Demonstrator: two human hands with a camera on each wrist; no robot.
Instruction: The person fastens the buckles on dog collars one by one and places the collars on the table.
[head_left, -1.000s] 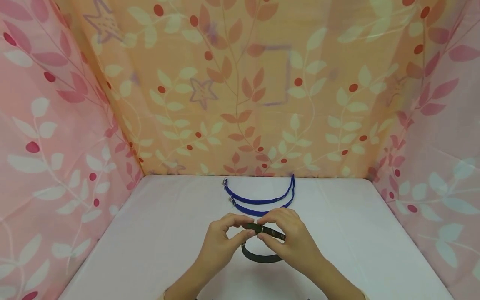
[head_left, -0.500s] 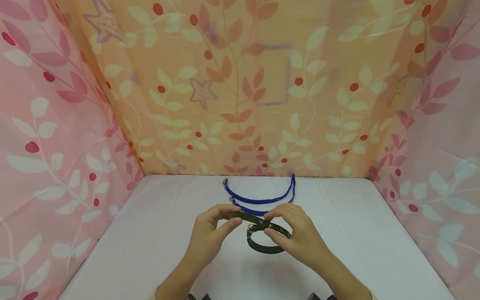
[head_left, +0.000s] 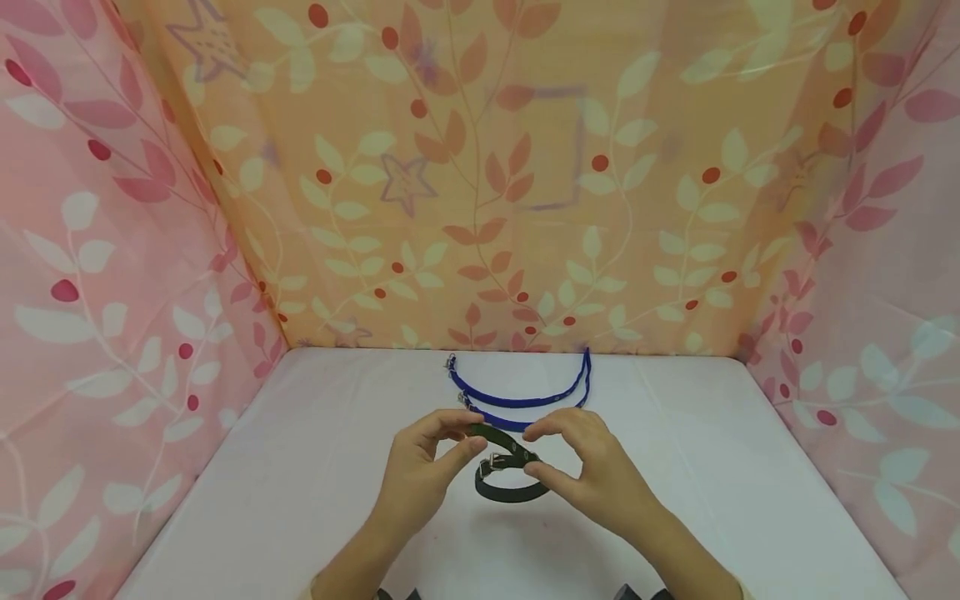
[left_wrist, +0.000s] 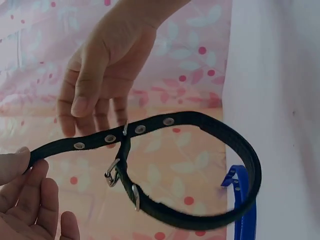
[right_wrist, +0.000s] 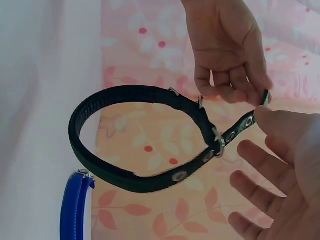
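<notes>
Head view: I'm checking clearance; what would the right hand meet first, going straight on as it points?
The right hand would probably meet the dark green, metal-eyeleted looped strap; exact depth is unclear.

There are two hands [head_left: 600,465], one dark green strap [head_left: 513,495] with four visible eyelets [left_wrist: 140,129], and two blue straps [head_left: 517,403]. One counter [head_left: 315,467] and three patterned cloth walls [head_left: 480,167] show.
</notes>
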